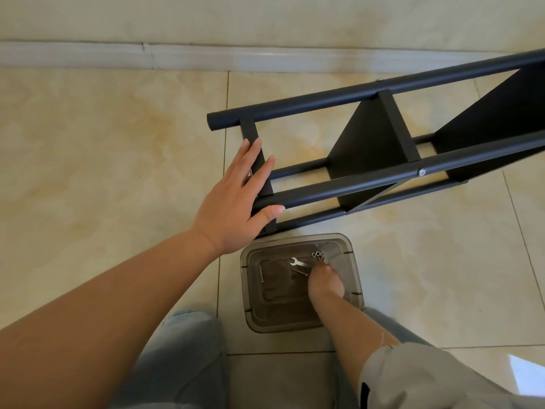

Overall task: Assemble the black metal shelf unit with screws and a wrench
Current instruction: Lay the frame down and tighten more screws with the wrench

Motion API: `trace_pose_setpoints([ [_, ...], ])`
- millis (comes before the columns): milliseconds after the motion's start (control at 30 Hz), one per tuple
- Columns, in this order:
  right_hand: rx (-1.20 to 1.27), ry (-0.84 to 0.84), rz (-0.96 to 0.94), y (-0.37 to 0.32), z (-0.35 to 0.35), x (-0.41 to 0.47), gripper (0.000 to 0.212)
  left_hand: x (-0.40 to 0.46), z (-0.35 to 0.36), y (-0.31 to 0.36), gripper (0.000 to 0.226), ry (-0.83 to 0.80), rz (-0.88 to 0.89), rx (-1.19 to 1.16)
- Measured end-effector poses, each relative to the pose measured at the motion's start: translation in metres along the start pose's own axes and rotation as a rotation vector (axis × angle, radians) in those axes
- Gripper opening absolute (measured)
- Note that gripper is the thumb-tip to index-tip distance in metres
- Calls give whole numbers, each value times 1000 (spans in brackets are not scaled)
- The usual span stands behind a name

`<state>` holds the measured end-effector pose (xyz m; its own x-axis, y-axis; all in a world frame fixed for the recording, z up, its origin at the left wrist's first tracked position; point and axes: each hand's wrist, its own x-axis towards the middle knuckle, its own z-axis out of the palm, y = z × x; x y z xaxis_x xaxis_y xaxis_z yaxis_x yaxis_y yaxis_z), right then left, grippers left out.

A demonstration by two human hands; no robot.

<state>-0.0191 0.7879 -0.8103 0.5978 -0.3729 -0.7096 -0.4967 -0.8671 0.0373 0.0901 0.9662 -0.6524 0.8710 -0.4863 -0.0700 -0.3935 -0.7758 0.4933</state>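
Beside the tub (355, 278), the shelf (383, 137) lies on its side, panels already bolted between the rails; more fastening seems left. Left hand (233, 199) rests flat, fingers straight, on its end crossbar. Right hand (326, 283) reaches into the tub by the nuts (318, 255) and wrench (298, 263); its grasp cannot be told.

I see both forearms bare. My right arm's light grey sleeve (413, 376) is pushed up toward the elbow, a small black mark near its cuff. Pale blue jeans (182, 358) cover my legs.
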Motion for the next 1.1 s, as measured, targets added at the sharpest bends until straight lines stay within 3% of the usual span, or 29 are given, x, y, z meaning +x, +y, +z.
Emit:
trace_pose_setpoints([
  [200, 19, 49, -59, -6, 0, 13, 51, -1, 2, -1, 76, 20, 9, -13],
  [600, 322, 64, 76, -16, 0, 35, 24, 0, 7, -5, 68, 64, 44, -61],
  [867, 224, 58, 76, -17, 0, 30, 22, 1, 7, -6, 70, 64, 45, -66],
  [1100, 102, -147, -137, -44, -41, -6, 22, 1, 0, 1, 74, 7, -4, 11],
])
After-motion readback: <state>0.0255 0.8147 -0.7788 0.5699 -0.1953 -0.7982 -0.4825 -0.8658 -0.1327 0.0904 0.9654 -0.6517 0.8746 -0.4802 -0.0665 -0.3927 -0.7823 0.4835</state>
